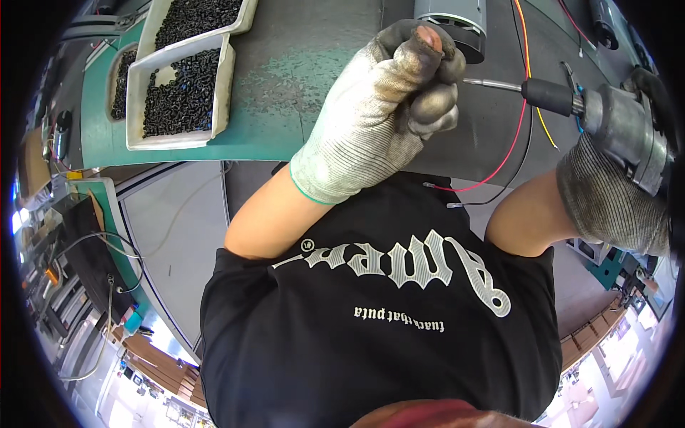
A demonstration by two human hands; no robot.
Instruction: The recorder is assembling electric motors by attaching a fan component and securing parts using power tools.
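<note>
My left hand [389,107], in a worn white knit glove with dirty fingers, is raised in front of a grey cylindrical motor [453,13]. Its fingers are curled together and the bare thumb tip pokes through the glove. Whatever they may hold is hidden. In a greyish glove, my right hand [615,189] grips a power screwdriver [617,121] at the right. The tool's thin metal bit [492,84] points left, its tip a little short of my left fingers and below the motor's end.
A white bin [222,96] of small black screws stands on the green worktop [278,93] at the left, with another such bin [242,18] behind it. Red, yellow and black wires [512,153] trail across the bench, two ends hanging over its near edge. Another motor [604,25] lies far right.
</note>
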